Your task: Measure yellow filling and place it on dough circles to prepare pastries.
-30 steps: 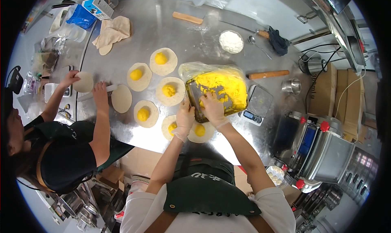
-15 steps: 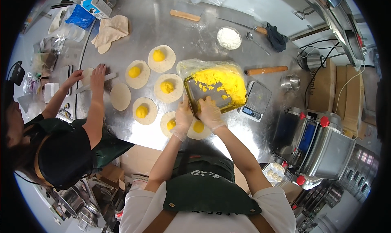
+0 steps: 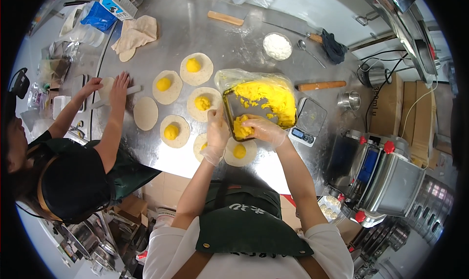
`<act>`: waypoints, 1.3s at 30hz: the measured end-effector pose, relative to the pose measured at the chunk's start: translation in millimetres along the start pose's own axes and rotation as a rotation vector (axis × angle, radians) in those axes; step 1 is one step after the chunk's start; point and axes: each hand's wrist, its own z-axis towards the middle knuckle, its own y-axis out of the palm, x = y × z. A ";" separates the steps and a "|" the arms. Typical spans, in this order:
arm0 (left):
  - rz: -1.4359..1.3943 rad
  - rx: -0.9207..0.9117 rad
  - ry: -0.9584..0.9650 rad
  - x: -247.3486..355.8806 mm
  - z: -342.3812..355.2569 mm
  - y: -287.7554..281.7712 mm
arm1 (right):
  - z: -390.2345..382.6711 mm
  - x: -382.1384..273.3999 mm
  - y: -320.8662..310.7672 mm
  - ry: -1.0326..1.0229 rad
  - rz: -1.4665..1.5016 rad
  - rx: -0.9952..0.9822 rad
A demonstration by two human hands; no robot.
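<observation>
A dark rectangular tray point(image 3: 236, 106) lined with clear plastic holds crumbly yellow filling point(image 3: 282, 103), heaped along its far and right sides. My left hand point(image 3: 218, 131), in a clear glove, is closed at the tray's left edge. In the tray's near left corner, my gloved right hand point(image 3: 265, 129) grips a lump of yellow filling point(image 3: 242, 128). Just below lies a round dough wrapper point(image 3: 250, 157) with a yellow ball point(image 3: 239, 151) on it. Another filled wrapper point(image 3: 198, 146) is partly hidden by my left hand. Several more wrappers topped with yellow balls spread to the left.
A bare wrapper point(image 3: 146, 114) lies near a co-worker's hands point(image 3: 118, 91), which press dough by a flat blade. Right of the tray stand a digital scale point(image 3: 310, 119) and a rolling pin point(image 3: 321, 85). Beyond are a flour bowl point(image 3: 277, 46), spoon point(image 3: 310, 53) and long knife point(image 3: 293, 27).
My right hand has drawn up and right, with a lump of yellow filling now showing in its fingers. My left hand stays at the tray's left edge, its fingers more upright.
</observation>
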 end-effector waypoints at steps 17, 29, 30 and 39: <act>-1.410 -0.378 -0.594 38.5 19.8 42.4 | -75.3 -11.8 10.7 -0.421 0.196 0.223; -1.330 -0.289 -0.604 72.3 11.2 30.7 | -42.4 13.1 41.3 -0.937 -1.654 0.857; -1.336 -0.299 -0.588 68.5 11.7 33.0 | -42.4 13.9 38.3 -0.969 -1.656 0.868; -1.694 -0.559 -0.781 72.6 6.9 30.0 | -28.6 -9.3 24.5 -1.111 -1.032 0.684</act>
